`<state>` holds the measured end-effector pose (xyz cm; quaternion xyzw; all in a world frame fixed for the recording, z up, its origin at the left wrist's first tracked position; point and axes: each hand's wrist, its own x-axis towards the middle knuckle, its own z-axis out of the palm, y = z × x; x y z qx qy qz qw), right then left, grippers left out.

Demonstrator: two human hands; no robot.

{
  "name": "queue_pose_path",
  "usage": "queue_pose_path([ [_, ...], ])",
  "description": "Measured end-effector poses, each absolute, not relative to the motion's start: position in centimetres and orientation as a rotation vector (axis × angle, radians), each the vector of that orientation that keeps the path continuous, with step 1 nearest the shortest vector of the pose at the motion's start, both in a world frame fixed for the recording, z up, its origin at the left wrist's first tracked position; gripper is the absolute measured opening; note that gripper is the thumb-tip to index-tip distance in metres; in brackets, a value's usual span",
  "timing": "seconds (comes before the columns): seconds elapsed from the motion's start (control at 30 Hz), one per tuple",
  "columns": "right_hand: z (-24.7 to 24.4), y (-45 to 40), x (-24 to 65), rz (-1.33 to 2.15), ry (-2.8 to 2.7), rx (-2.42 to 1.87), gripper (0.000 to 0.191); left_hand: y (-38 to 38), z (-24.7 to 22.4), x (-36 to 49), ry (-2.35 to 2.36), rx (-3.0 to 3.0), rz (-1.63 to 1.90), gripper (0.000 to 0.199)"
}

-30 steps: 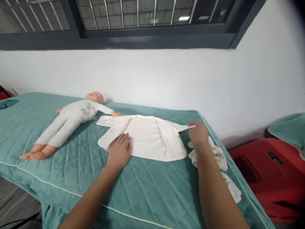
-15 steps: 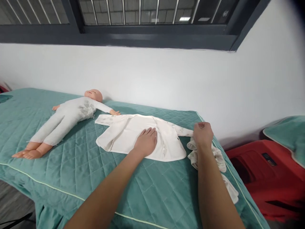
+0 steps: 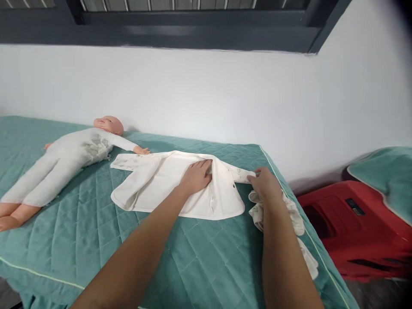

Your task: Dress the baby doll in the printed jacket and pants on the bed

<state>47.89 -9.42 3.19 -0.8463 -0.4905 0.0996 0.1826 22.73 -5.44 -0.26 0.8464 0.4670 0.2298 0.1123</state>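
Mid-frame, left hand [image 3: 195,177] on the white jacket [image 3: 165,184], its grip unclear; right of centre, right hand [image 3: 265,183] pinching the cuff [image 3: 245,176]!

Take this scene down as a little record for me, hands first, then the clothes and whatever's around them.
Left hand: on the open shirt, fingers at a front panel's edge; grip unclear
Right hand: pinching the end of a sleeve
Shirt: white, spread flat, front open, patterned sleeves out
Doll: lying left of the shirt, one hand beside the other sleeve
Other clothes: bunched by the right forearm
Surface: green quilted cover
Far right: red plastic object
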Motion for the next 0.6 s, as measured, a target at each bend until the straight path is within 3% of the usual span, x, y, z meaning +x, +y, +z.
queue_pose_path([
  [0.13, 2.6, -9.2, 47.6, 0.106, -1.387, -2.255, 0.039, -5.1, -0.2, 22.8, 1.422, 2.466, 0.674, 0.059],
  [0.6, 2.4, -8.8, 46.3, 0.008, -1.445, -2.244, 0.040, -4.6, -0.4, 22.8, 1.245, 2.792, 0.516, 0.033],
])
